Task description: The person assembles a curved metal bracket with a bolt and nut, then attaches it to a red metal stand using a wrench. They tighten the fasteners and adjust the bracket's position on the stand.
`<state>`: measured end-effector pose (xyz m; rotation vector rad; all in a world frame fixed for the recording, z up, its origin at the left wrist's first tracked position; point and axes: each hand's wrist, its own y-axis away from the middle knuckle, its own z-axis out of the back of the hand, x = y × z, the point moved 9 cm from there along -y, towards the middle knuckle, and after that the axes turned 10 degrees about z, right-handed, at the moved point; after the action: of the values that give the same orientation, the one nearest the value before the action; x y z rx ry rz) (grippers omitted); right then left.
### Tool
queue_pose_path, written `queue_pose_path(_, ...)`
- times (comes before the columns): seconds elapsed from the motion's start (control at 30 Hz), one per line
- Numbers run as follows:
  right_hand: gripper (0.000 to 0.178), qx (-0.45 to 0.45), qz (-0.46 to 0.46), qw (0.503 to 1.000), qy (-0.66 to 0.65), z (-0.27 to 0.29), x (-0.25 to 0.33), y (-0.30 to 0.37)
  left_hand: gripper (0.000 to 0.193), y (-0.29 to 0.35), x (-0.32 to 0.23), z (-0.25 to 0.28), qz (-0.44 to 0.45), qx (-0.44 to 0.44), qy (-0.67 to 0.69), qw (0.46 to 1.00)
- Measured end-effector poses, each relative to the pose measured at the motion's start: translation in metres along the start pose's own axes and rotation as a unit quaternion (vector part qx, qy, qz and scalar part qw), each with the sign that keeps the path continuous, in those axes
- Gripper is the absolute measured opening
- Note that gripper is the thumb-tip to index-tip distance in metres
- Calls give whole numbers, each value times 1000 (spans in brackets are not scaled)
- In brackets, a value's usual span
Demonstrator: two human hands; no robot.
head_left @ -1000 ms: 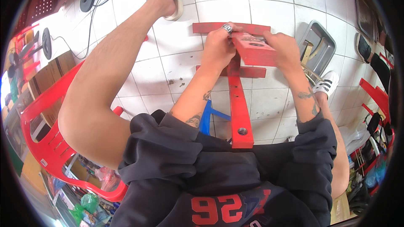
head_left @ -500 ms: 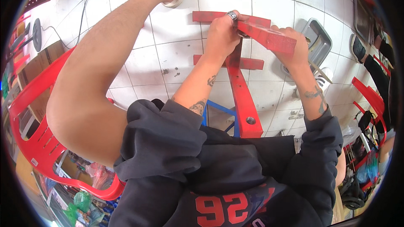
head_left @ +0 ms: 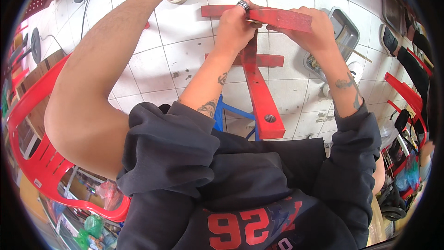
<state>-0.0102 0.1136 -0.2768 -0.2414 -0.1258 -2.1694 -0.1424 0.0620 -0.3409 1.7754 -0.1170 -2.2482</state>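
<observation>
A red-painted metal frame stands before me: a long beam (head_left: 262, 95) with a round threaded hole near its close end, crossbars and a short upper bar (head_left: 287, 19). My left hand (head_left: 237, 30) is closed at the left end of the upper bar, a ring on one finger. A small metallic edge shows under the bar beside that thumb; I cannot make out what it belongs to. Around the right end of the bar curls my right hand (head_left: 317, 32), its fingers partly hidden. The lower crossbar (head_left: 269, 60) lies beyond my left wrist.
On the tiled floor at the right is a grey metal tray (head_left: 354, 31) with a thin stick and small parts in it. A red plastic chair (head_left: 34, 166) stands at my left. Blue legs (head_left: 236, 110) show under the beam. Another person's dark-clad leg (head_left: 413, 71) is at the far right.
The upper bar has swung to lie more level, and the right hand has risen with it. The whole view has shifted slightly, so the frame sits a little higher and further left.
</observation>
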Motion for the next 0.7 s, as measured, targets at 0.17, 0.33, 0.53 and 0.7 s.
queue_pose_path(0.17,52,-2,1,1000,24,-3,-2,3,20,2,1,0,16,-10,-38,999)
queue_pose_path(0.33,44,-22,-16,999,-20,-3,-1,8,19,-2,3,0,-12,-22,-62,998)
queue_pose_path(0.53,40,48,-65,997,-15,-17,-5,13,21,0,4,4,-44,-48,-65,996)
queue_pose_path(0.7,41,49,-105,993,0,-15,0,20,22,-1,2,1,-54,-16,-43,997)
